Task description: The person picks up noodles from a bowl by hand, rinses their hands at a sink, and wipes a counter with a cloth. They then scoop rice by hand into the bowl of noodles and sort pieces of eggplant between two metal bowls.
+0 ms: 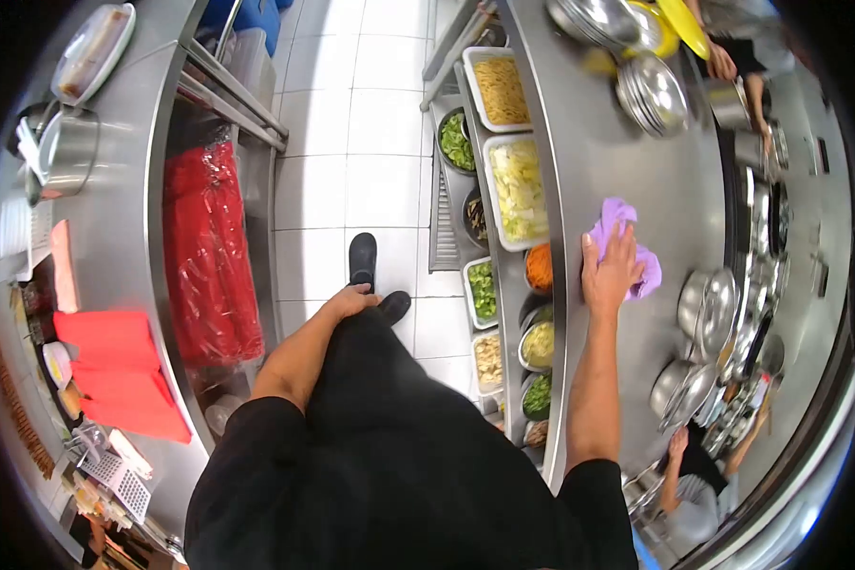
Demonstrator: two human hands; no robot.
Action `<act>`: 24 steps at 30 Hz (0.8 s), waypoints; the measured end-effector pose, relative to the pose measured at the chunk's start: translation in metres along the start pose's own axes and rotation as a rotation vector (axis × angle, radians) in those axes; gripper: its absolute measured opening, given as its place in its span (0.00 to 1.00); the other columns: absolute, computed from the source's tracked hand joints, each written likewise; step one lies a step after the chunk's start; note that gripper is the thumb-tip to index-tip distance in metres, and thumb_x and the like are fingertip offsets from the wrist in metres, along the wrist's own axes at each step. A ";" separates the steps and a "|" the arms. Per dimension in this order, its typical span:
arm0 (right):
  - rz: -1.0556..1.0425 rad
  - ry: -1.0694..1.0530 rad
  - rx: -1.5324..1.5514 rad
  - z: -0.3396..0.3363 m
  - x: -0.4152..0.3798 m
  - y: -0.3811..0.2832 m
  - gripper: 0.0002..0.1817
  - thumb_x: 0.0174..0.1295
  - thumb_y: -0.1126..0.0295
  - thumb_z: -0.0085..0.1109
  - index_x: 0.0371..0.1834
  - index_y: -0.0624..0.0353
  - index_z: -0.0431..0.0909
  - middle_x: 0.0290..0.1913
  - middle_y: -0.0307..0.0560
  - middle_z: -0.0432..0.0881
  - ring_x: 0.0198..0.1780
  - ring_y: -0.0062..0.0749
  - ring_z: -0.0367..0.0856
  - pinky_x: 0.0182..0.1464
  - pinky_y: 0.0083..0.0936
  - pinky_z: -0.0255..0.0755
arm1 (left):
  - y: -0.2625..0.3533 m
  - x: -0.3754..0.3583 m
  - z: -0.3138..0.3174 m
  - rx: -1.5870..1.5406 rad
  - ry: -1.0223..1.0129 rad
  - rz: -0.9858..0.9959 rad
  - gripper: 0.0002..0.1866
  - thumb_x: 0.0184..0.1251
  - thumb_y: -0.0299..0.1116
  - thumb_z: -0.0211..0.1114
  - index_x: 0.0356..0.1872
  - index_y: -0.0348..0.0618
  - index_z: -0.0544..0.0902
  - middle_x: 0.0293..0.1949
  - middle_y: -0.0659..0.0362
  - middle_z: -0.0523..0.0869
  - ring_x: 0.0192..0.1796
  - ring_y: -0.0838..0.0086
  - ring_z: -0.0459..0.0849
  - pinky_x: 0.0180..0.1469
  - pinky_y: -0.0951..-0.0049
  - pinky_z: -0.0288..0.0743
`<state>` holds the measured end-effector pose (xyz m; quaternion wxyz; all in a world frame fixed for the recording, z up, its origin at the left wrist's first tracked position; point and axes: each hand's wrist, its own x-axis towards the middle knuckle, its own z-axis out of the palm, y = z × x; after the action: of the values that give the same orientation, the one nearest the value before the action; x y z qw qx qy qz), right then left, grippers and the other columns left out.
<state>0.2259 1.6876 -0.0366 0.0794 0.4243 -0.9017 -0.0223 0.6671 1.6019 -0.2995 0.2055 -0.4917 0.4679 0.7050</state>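
Note:
My right hand [610,271] lies on a crumpled purple cloth [648,271], pressing it to the steel counter [598,380] on the right. Its fingers are a little spread over the cloth. Lower down, my left hand [351,301] rests by my dark-clothed leg, above the floor, with the fingers loosely extended and no object visible in it. To the right of the cloth stand shiny steel bowls or pans [708,309]. Below the counter edge nearest my right arm are containers of cut vegetables, among them a white tray of pale green pieces [516,190].
Stacked steel bowls [652,93] and yellow dishes [651,28] occupy the counter's far end. Across the aisle, the left counter holds red cloth [123,370] and a steel pot [69,147]. Red plastic-wrapped bundles [209,247] sit beneath it. Other people work beyond the right counter.

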 end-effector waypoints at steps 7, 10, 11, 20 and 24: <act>-0.029 0.039 0.108 0.012 0.063 -0.023 0.34 0.74 0.49 0.45 0.78 0.57 0.61 0.79 0.56 0.60 0.79 0.52 0.56 0.78 0.60 0.35 | 0.049 0.195 0.003 -0.224 0.164 0.038 0.32 0.67 0.50 0.65 0.67 0.42 0.76 0.55 0.50 0.83 0.53 0.60 0.81 0.54 0.64 0.72; -0.052 0.025 0.137 0.012 0.067 -0.016 0.34 0.75 0.51 0.44 0.78 0.62 0.59 0.79 0.58 0.60 0.80 0.53 0.54 0.79 0.57 0.34 | 0.105 0.270 0.004 -0.031 0.184 0.153 0.32 0.67 0.52 0.62 0.65 0.42 0.78 0.62 0.44 0.82 0.63 0.51 0.81 0.66 0.58 0.72; -0.055 0.019 0.141 0.012 0.065 -0.013 0.35 0.75 0.51 0.44 0.78 0.64 0.59 0.79 0.58 0.60 0.80 0.53 0.53 0.79 0.55 0.33 | 0.124 0.291 0.005 0.002 0.179 0.180 0.32 0.67 0.53 0.61 0.65 0.42 0.78 0.62 0.44 0.82 0.63 0.51 0.81 0.67 0.57 0.72; 0.279 0.040 0.361 0.006 0.033 0.015 0.39 0.77 0.50 0.41 0.77 0.76 0.53 0.78 0.65 0.58 0.81 0.47 0.51 0.80 0.39 0.39 | 0.183 0.464 0.087 0.327 0.245 0.235 0.41 0.67 0.49 0.64 0.76 0.37 0.61 0.64 0.41 0.78 0.69 0.45 0.73 0.68 0.55 0.71; -0.042 -0.046 -0.172 -0.014 -0.005 0.080 0.35 0.78 0.56 0.43 0.75 0.76 0.56 0.74 0.69 0.63 0.76 0.54 0.60 0.78 0.41 0.49 | 0.183 0.492 0.115 0.150 0.315 0.286 0.49 0.64 0.49 0.66 0.79 0.35 0.51 0.63 0.34 0.76 0.65 0.44 0.76 0.65 0.56 0.74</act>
<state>0.1704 1.7431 -0.0153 0.0941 0.4342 -0.8890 -0.1112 0.2593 1.5298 -0.6421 0.0636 -0.5078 0.6104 0.6046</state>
